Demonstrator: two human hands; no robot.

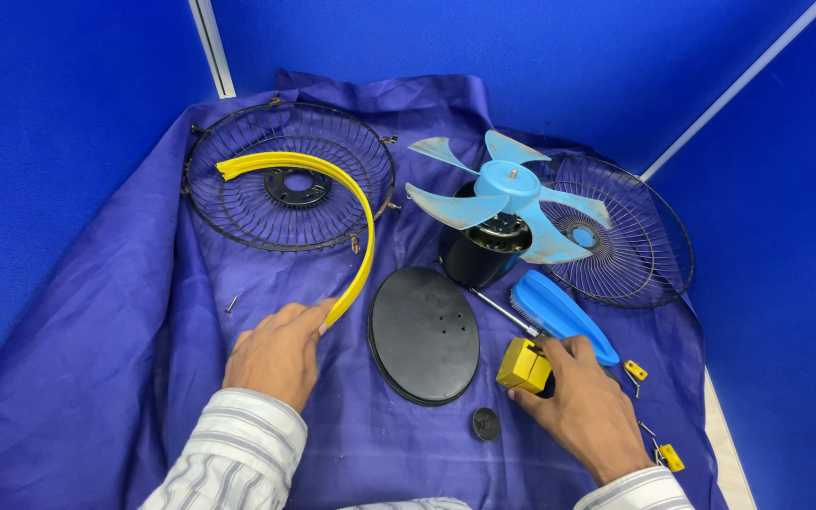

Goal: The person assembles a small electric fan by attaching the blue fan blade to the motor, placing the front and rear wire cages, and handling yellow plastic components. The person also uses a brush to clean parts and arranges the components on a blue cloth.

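Observation:
My left hand (276, 351) rests on the purple cloth (125, 359), its fingers pinching the near end of a curved yellow plastic rim strip (356, 203). The strip arcs up over a black wire fan guard (290, 177). My right hand (583, 401) grips a screwdriver by its yellow handle (523, 365); the metal shaft (502, 311) points up-left toward the black fan motor (477, 253). A blue fan blade (502, 194) sits on top of that motor. Between my hands lies a black oval base plate (424, 334).
A second wire guard (630, 231) lies at the right, with a blue plastic cover (559, 312) in front of it. A small black knob (485, 423), a loose screw (231, 303) and yellow clips (636, 370) (671, 458) lie about. Blue partition walls surround the cloth.

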